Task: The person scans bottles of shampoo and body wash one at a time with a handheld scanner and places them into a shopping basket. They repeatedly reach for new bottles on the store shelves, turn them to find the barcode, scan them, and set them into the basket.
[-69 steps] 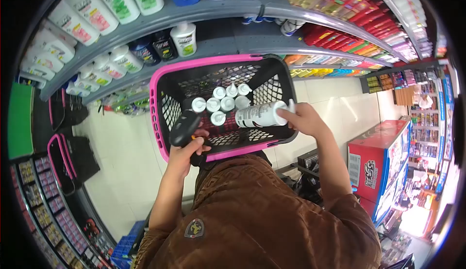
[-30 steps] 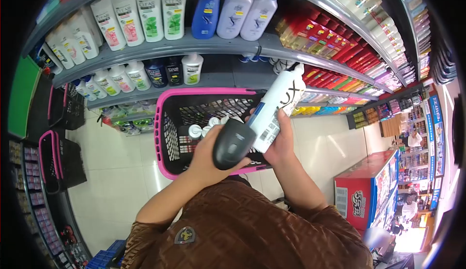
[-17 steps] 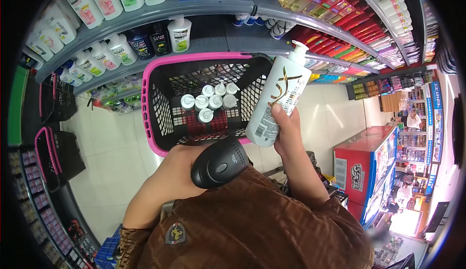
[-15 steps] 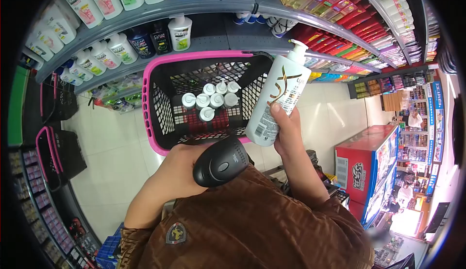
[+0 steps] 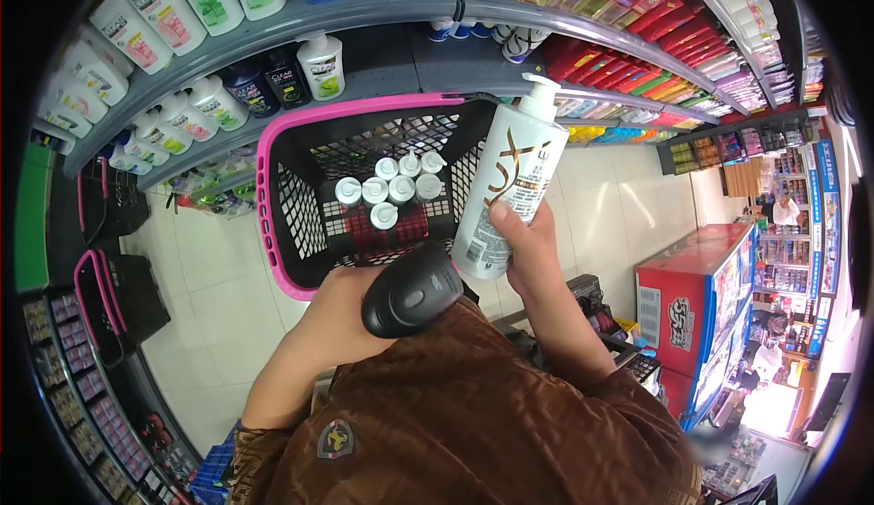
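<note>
The left hand (image 5: 332, 318)'s fingers are mostly hidden, but it's wrapped around a black scanner (image 5: 411, 293). Right hand (image 5: 530, 241) grips a tilted white pump bottle (image 5: 512, 173), blocking part of the basket (image 5: 267, 186); eight white-topped bottles (image 5: 401, 189) inside.

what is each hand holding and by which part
The right hand holds a white pump bottle by the lower half of its body. The left hand holds a black scanner; the gripped part is hidden by the hand.

Bright, fairly even light, blown-out glare at lower right, pale streaks on the floor (image 5: 619, 186), fisheye-bent shelves (image 5: 364, 15), black corners.
</note>
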